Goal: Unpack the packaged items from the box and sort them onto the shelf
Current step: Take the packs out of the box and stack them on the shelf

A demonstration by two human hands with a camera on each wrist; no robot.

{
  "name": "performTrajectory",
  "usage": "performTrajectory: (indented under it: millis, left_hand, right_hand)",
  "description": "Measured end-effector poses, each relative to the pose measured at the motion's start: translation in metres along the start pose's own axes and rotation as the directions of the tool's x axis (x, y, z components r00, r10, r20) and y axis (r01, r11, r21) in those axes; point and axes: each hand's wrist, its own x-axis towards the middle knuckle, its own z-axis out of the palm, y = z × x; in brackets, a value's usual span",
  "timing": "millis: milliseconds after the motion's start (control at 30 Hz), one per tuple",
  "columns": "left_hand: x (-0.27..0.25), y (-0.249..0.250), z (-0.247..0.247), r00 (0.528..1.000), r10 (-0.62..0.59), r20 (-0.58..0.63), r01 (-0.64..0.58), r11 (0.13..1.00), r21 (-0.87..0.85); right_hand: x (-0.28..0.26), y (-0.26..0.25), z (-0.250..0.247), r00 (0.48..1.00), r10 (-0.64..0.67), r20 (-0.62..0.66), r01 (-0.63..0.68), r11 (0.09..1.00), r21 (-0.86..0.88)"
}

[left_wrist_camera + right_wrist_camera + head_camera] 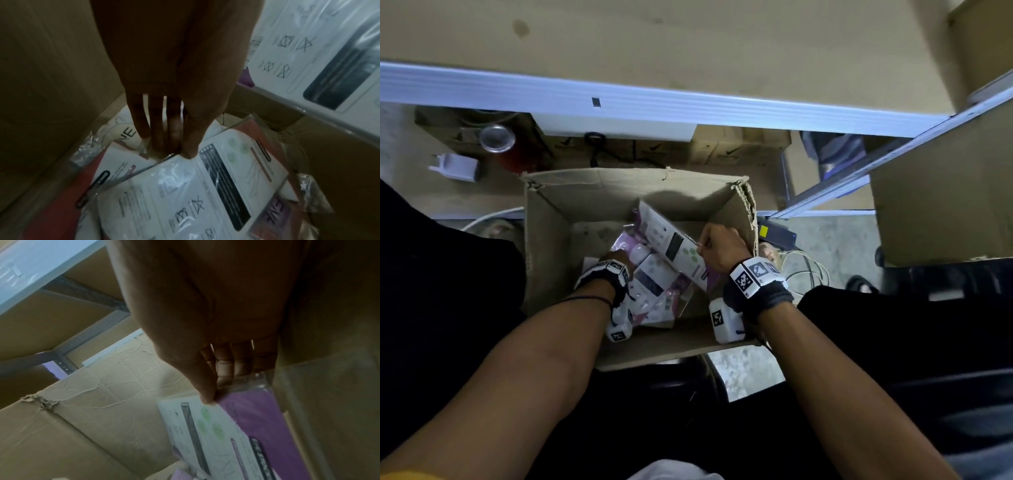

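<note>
An open cardboard box (558, 212) stands on the floor between my arms, holding several flat packages in clear wrap with white and purple cards. My right hand (717, 245) pinches the top corner of one package (671, 240), which is tilted up toward the box's far right wall. In the right wrist view the thumb and fingers of that hand (213, 392) pinch the package (216, 434). My left hand (619, 262) reaches deep into the box on the left. There my left hand (174, 151) pinches the edge of a lying package (174, 186), thumb on top.
The shelf's white front rail (654, 106) and brown board (654, 44) run across above the box. Under it sit cartons, a clear-lidded red jar (498, 140) and a white adapter (455, 168). Cables (804, 270) lie right of the box, a large carton (945, 205) beyond.
</note>
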Motion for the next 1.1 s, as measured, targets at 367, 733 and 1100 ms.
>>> performTrajectory:
  millis: [367, 733, 1100]
  left_hand:
    - [-0.009, 0.004, -0.014, 0.981, 0.193, -0.037, -0.196, 0.974, -0.117]
    - [-0.017, -0.006, 0.003, 0.956, 0.208, 0.206, -0.232, 0.967, 0.104]
    - [-0.021, -0.005, 0.008, 0.956, 0.219, 0.192, -0.257, 0.946, 0.196]
  right_hand:
    - [0.000, -0.010, 0.002, 1.000, 0.027, -0.007, -0.027, 0.999, 0.046]
    - [-0.002, -0.012, 0.004, 0.998, 0.060, 0.000, -0.060, 0.998, 0.018]
    - [-0.001, -0.013, 0.007, 0.997, 0.074, 0.009, -0.074, 0.997, 0.012]
